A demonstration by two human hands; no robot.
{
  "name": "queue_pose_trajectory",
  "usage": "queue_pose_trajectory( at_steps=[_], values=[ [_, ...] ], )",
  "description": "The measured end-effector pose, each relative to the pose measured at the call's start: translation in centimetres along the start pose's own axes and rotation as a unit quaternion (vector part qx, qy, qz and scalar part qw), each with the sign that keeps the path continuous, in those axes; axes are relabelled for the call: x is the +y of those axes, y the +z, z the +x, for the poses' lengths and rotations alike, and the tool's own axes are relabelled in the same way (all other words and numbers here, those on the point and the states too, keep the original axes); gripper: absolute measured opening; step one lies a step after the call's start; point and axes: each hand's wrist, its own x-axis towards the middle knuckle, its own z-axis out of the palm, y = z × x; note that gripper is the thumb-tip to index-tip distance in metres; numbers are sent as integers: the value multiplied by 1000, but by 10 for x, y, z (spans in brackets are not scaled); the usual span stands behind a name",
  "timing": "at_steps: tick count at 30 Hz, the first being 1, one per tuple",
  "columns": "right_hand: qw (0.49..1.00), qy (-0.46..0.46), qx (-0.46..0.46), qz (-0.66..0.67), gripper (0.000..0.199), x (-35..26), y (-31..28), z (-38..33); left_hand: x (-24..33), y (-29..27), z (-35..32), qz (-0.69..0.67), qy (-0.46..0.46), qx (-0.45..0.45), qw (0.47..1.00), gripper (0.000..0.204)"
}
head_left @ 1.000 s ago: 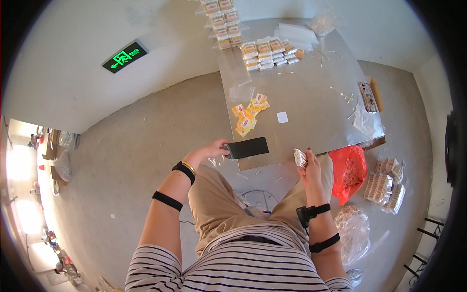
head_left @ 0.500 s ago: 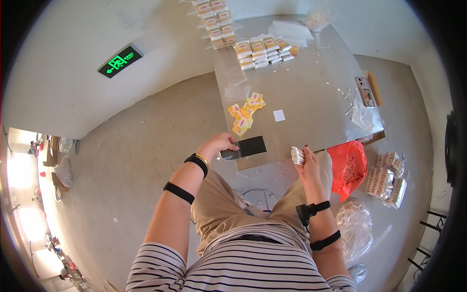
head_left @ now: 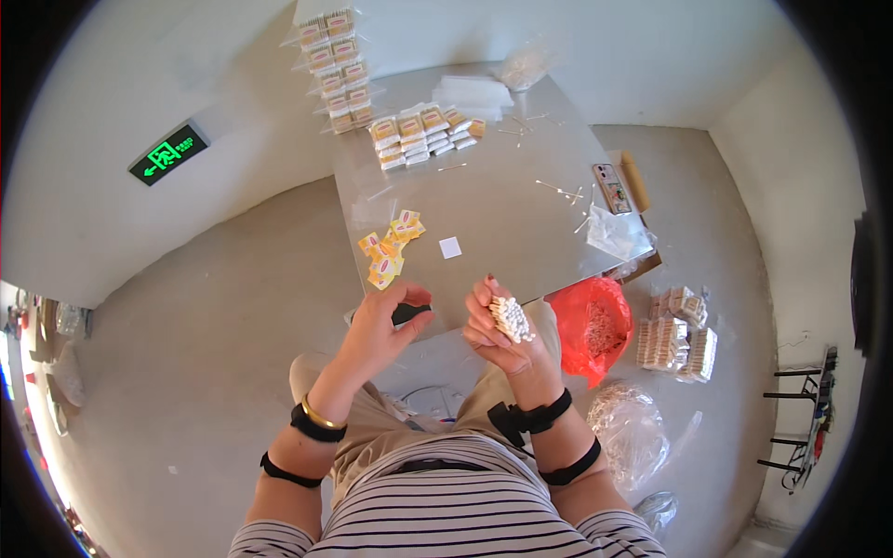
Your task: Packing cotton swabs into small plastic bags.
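Observation:
My right hand point(head_left: 498, 339) holds a bundle of cotton swabs point(head_left: 513, 320) above the table's near edge, their white tips toward me. To its left, my left hand point(head_left: 379, 327) is raised with fingers and thumb curved apart and nothing between them. Behind that hand lies a black rectangular pad point(head_left: 410, 314), mostly hidden by it. Yellow and white printed cards point(head_left: 383, 270) lie in a loose pile just beyond my left hand. A small white square point(head_left: 450, 247) is flat on the metal table point(head_left: 507, 219).
Packed swab packets point(head_left: 414, 138) stand in rows at the far side, beside a taller stack point(head_left: 336, 74). Loose swabs and a phone point(head_left: 612, 190) are on the right. A red bag point(head_left: 593, 327) hangs by the near right corner; swab bundles point(head_left: 677, 339) sit beyond it.
My left hand has lifted off the black pad and moved toward the right hand, its fingers now apart. My right hand has turned the swab bundle so its tips face me.

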Motion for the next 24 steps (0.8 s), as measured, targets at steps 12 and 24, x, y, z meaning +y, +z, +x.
queue_pose_trajectory(
  at_steps=[12,24],
  values=[
    [961,-150,123,-196,36,21,87,-46,104,2,-65,-8,238,115,964,20],
    [895,-292,139,-308,36,37,111,-92,155,24,-96,162,373,213,888,32]
  ],
)
